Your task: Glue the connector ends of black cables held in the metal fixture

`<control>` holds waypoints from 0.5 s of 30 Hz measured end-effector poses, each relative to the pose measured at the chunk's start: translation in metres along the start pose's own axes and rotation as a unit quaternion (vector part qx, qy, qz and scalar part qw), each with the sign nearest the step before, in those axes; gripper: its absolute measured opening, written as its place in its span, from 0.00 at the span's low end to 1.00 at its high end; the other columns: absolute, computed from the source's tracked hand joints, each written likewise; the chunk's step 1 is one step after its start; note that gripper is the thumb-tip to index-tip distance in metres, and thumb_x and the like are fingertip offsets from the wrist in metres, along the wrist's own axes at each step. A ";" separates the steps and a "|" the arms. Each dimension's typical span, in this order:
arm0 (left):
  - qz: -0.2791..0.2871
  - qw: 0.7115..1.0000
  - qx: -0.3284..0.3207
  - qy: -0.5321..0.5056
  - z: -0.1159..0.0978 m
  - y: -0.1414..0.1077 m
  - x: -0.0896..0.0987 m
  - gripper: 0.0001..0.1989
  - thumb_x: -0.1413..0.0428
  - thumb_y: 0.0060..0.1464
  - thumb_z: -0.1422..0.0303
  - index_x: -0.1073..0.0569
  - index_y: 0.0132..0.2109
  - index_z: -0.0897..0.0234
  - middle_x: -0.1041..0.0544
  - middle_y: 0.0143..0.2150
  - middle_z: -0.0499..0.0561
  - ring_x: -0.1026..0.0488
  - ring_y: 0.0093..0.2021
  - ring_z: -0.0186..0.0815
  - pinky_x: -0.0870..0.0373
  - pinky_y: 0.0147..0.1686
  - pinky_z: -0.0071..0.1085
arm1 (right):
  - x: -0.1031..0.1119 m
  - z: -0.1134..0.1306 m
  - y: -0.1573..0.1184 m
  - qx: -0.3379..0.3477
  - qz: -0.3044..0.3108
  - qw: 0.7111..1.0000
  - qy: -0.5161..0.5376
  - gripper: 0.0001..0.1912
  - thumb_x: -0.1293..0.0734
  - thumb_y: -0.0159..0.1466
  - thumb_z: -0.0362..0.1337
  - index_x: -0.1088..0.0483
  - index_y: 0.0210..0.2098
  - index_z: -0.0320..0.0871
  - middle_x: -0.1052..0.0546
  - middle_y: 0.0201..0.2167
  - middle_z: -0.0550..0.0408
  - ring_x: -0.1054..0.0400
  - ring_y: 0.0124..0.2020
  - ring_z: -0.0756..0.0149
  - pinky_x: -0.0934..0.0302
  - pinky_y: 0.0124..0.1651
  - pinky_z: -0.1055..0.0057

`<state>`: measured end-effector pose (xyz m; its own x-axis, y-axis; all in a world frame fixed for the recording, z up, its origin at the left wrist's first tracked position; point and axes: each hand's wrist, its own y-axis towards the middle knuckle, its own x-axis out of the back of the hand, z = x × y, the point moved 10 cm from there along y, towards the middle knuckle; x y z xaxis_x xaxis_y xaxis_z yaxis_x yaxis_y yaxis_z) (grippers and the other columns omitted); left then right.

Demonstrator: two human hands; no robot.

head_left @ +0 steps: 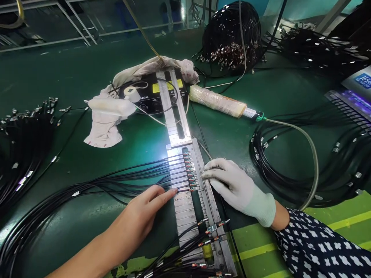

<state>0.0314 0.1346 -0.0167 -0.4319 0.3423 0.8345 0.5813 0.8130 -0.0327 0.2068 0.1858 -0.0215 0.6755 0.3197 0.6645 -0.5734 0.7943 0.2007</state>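
A slotted metal fixture point(182, 210) lies on the green table, with several black cables point(136, 170) laid side by side in its upper slots, their stripped ends to the right. My bare left hand point(150, 206) has its fingertips on the lowest cable of that row, at the fixture's left part; the fingers are bent together. On the right rail rests my gloved right hand point(232, 185), its fingers bent at the metal edge; what is under the fingertips is hidden. Further cable ends point(208, 231) lie across the lower fixture, below both hands.
Behind the fixture stand a black control box point(150, 104) partly covered by cloth point(104, 131) and a wrapped handle tool point(217, 101) with a hose. Black cable bundles point(232, 34) lie at the back, left and right. A lit device point(362, 81) is at the right edge.
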 end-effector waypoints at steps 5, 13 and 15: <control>0.030 0.998 0.025 -0.050 0.002 0.007 -0.003 0.26 0.60 0.62 0.79 0.34 0.61 0.53 0.28 0.45 0.51 0.27 0.39 0.30 0.30 0.38 0.21 | 0.001 0.000 0.001 -0.005 -0.001 1.000 0.003 0.12 0.40 0.69 0.29 0.28 0.47 0.45 0.28 0.47 0.50 0.34 0.50 0.60 0.40 0.53 0.58; 0.028 0.998 -0.007 -0.051 0.002 0.011 -0.008 0.23 0.59 0.64 0.78 0.33 0.60 0.55 0.28 0.44 0.51 0.29 0.39 0.31 0.31 0.38 0.22 | 0.001 -0.002 0.001 -0.009 -0.006 1.000 0.011 0.12 0.40 0.69 0.29 0.28 0.46 0.46 0.28 0.47 0.51 0.34 0.49 0.60 0.40 0.52 0.57; -0.042 0.997 -0.037 0.047 -0.002 0.004 -0.005 0.24 0.59 0.64 0.78 0.34 0.62 0.54 0.30 0.45 0.53 0.31 0.42 0.34 0.33 0.40 0.27 | 0.001 -0.002 0.001 -0.007 -0.006 1.000 0.016 0.12 0.40 0.69 0.29 0.29 0.47 0.45 0.28 0.47 0.51 0.34 0.49 0.61 0.40 0.52 0.59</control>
<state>0.0367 0.1351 -0.0197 -0.4164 0.2270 0.8804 0.5964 0.7990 0.0761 0.2080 0.1880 -0.0226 0.6970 0.3257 0.6388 -0.5584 0.8054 0.1986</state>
